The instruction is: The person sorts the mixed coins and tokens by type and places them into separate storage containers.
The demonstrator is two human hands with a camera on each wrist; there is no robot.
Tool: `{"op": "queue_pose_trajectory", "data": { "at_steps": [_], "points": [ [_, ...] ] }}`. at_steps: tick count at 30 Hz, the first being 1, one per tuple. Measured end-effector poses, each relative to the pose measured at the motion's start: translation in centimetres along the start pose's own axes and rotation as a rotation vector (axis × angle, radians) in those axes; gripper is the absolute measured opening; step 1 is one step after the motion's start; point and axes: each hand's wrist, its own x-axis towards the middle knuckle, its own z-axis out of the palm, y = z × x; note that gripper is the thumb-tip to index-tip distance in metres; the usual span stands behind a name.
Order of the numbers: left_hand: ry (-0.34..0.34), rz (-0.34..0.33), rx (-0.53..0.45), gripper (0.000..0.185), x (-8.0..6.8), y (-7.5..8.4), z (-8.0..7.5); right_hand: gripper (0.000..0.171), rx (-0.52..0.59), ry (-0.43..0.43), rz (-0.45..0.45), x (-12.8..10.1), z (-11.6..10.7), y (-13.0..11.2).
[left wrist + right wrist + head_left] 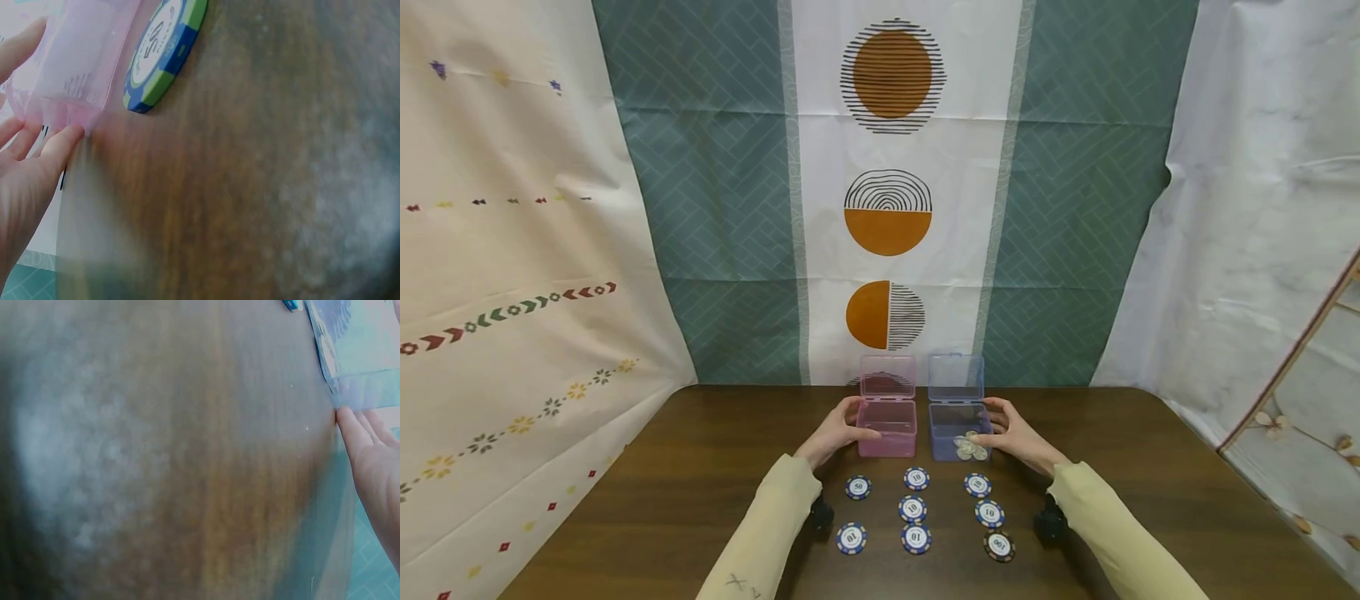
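Pink box (887, 427), lid up, sits at 12 o'clock on the counter (662, 500); left hand (835, 433) cups its left wall, fingers curled round it. Blue box (958, 431), holding coins (968, 447), stands just beside it at 3 o'clock, gripped by right hand (1017, 437). Judgement: steady both boxes flat, clear of the chips (913, 508) at 6 o'clock.

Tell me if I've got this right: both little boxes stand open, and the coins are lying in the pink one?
Not quite. Both boxes do stand open, but the coins lie in the blue box, not the pink box, which looks empty. The head view shows it.
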Motion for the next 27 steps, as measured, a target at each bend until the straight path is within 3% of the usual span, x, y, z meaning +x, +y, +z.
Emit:
{"op": "queue_pose_trajectory", "data": {
  "at_steps": [5, 10, 15, 21, 27],
  "points": [
    [-0.002, -0.024, 0.0, 0.072, 0.0, 0.1, 0.1, 0.087, 0.006, 0.007, 0.001, -0.5, -0.5, -0.4],
    [-0.005, -0.009, 0.002, 0.073, -0.1, 0.1, 0.1, 0.084, -0.043, 0.055, -0.036, -1.2, -1.5, -1.7],
    [0.008, -0.004, 0.026, 0.068, -0.3, 0.5, 0.0, 0.072, -0.089, 0.085, -0.12, -1.8, -2.3, -3.1],
    [-0.034, -0.005, 0.049, 0.073, -1.3, 2.2, 0.0, 0.053, -0.086, 0.106, -0.17, -2.5, -2.7, -4.4],
    [-0.025, 0.04, 0.077, 0.071, -1.5, 2.0, 0.1, 0.03, -0.175, 0.019, -0.222, -3.3, -2.7, -5.5]
  ]
}}
